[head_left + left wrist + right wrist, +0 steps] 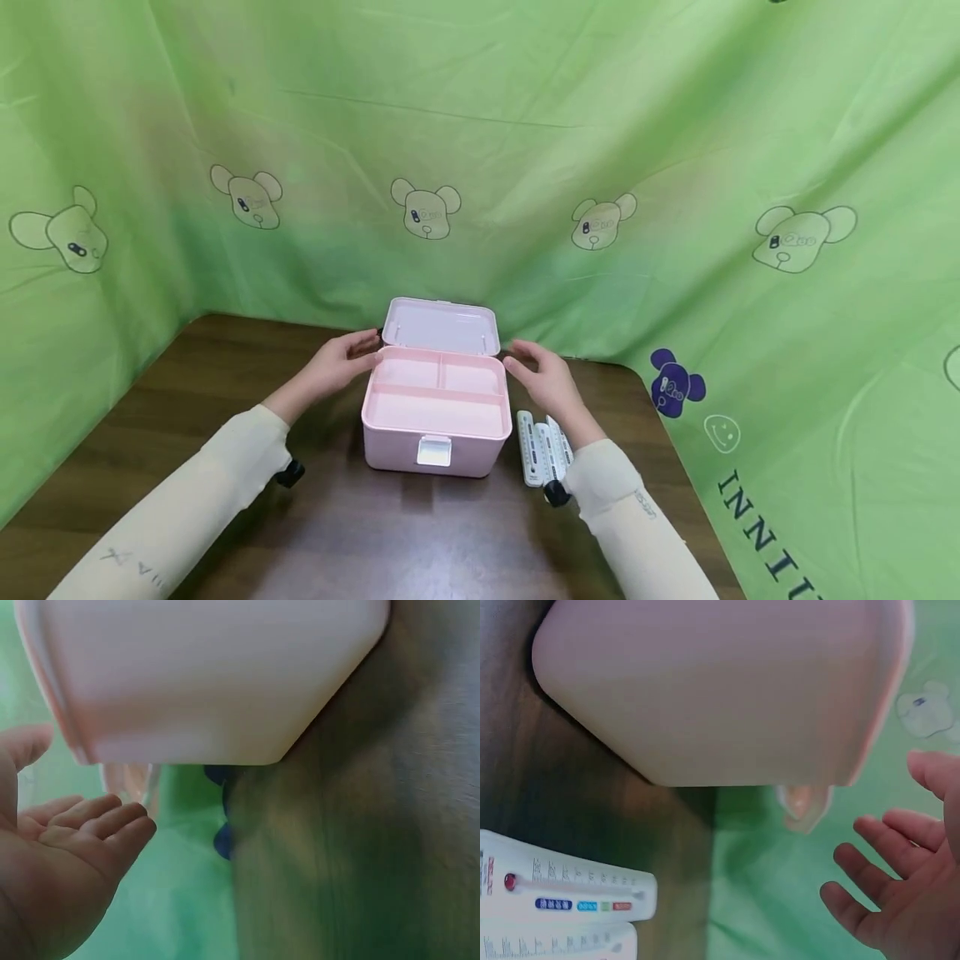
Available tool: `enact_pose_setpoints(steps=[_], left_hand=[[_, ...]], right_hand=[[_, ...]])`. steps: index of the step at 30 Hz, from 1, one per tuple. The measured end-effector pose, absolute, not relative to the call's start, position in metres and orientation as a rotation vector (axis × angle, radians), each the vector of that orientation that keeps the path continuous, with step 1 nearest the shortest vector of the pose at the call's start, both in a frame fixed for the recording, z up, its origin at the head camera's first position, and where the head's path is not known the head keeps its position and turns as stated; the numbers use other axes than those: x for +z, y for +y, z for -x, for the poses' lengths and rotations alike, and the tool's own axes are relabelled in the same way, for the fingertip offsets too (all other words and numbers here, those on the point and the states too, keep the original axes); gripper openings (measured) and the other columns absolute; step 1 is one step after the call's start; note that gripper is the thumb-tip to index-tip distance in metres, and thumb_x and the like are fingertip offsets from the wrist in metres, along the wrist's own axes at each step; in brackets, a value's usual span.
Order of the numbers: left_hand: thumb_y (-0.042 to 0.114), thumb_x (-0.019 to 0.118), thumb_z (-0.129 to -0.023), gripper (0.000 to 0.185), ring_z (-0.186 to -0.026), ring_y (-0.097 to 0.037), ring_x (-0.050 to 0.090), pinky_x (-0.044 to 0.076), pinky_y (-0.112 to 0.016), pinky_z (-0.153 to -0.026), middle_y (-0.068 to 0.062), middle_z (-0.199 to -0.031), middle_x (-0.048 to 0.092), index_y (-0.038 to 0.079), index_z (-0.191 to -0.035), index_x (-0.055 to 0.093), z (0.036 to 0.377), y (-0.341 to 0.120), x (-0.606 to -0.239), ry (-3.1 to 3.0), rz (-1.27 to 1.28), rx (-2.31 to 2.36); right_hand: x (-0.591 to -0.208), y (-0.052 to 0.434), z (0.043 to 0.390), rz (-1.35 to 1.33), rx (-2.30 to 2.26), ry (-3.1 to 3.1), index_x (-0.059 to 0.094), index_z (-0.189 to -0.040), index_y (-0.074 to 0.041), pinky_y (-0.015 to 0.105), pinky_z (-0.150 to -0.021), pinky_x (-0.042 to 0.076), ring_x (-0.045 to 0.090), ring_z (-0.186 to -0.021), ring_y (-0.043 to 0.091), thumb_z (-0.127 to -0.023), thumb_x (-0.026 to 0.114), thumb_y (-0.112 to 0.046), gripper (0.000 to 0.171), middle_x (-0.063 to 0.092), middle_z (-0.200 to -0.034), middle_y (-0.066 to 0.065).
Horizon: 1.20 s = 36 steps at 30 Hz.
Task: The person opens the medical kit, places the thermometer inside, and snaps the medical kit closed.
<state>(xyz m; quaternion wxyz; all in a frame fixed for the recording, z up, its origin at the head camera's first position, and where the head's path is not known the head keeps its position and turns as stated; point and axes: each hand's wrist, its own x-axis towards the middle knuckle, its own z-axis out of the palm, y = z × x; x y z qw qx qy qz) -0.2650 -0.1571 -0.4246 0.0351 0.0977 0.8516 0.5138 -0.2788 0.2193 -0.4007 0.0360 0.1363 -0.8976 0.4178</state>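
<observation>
A pink storage box (438, 412) stands on the table with its lid (441, 325) tipped back behind it. Inside is a pink tray (405, 408) divided into three compartments, and a white latch (434, 451) sits on the front. My left hand (341, 364) is at the box's back left corner, fingers extended beside the lid. At the back right corner is my right hand (546, 379), its fingers spread and holding nothing. In the right wrist view those fingers are apart from the box wall (720, 697). The left wrist view shows the left palm (67, 855) turned up, also holding nothing.
Several white thermometers (536, 450) lie right of the box, under and beside the right forearm. Green printed cloth (480, 167) hangs behind and around the brown wooden table (300, 533). A dark wrist strap piece (290, 473) shows below the left sleeve.
</observation>
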Motion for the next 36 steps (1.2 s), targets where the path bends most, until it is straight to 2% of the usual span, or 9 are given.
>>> enact_pose_setpoints(steps=[6, 11, 18, 25, 31, 36], left_hand=[[0.034, 0.066, -0.102, 0.070, -0.140, -0.041, 0.049, 0.045, -0.053, -0.113, -0.023, -0.155, 0.047, -0.002, -0.155, 0.039, 0.230, -0.158, -0.429, 2.635, -0.396, 1.618], [0.032, 0.068, -0.100, 0.072, -0.141, -0.042, 0.047, 0.042, -0.054, -0.115, -0.025, -0.156, 0.045, -0.001, -0.156, 0.037, 0.200, -0.155, -0.437, 2.641, -0.459, 1.662], [0.037, 0.080, -0.090, 0.090, -0.139, -0.043, 0.049, 0.042, -0.056, -0.115, -0.020, -0.160, 0.042, 0.003, -0.160, 0.033, 0.168, -0.140, -0.446, 2.748, -0.474, 1.588], [0.048, 0.089, -0.077, 0.113, -0.141, -0.037, 0.049, 0.043, -0.054, -0.114, -0.016, -0.164, 0.036, 0.004, -0.161, 0.029, 0.154, -0.128, -0.450, 2.844, -0.354, 1.581], [0.042, 0.091, -0.076, 0.113, -0.143, -0.035, 0.047, 0.042, -0.052, -0.116, -0.017, -0.162, 0.038, -0.001, -0.160, 0.029, 0.150, -0.122, -0.457, 2.862, -0.311, 1.650], [0.038, 0.092, -0.076, 0.111, -0.140, -0.035, 0.050, 0.043, -0.051, -0.115, -0.016, -0.160, 0.042, -0.001, -0.159, 0.030, 0.149, -0.119, -0.461, 2.850, -0.292, 1.708]], right_hand=[[-0.393, 0.235, 0.247, -0.511, 1.134, -2.713, 0.059, -0.143, -0.006, 0.053, -0.114, 0.044, 0.053, -0.137, 0.033, -0.100, 0.068, -0.032, 0.051, 0.061, -0.143, 0.014], [-0.397, 0.250, 0.223, -0.521, 0.966, -2.700, 0.059, -0.142, -0.006, 0.057, -0.116, 0.039, 0.050, -0.138, 0.036, -0.099, 0.069, -0.033, 0.052, 0.060, -0.144, 0.015], [-0.412, 0.276, 0.198, -0.528, 0.913, -2.658, 0.061, -0.141, -0.006, 0.058, -0.112, 0.041, 0.051, -0.135, 0.036, -0.095, 0.075, -0.022, 0.050, 0.061, -0.142, 0.016], [-0.424, 0.296, 0.178, -0.523, 0.935, -2.632, 0.061, -0.141, -0.007, 0.061, -0.108, 0.041, 0.052, -0.132, 0.038, -0.093, 0.077, -0.019, 0.052, 0.062, -0.141, 0.015], [-0.443, 0.309, 0.164, -0.444, 0.955, -2.644, 0.059, -0.141, -0.004, 0.060, -0.109, 0.040, 0.052, -0.132, 0.040, -0.086, 0.083, -0.014, 0.061, 0.061, -0.140, 0.017], [-0.461, 0.319, 0.157, -0.350, 0.935, -2.680, 0.059, -0.142, -0.004, 0.062, -0.108, 0.040, 0.051, -0.132, 0.043, -0.081, 0.087, -0.013, 0.067, 0.060, -0.141, 0.020]])
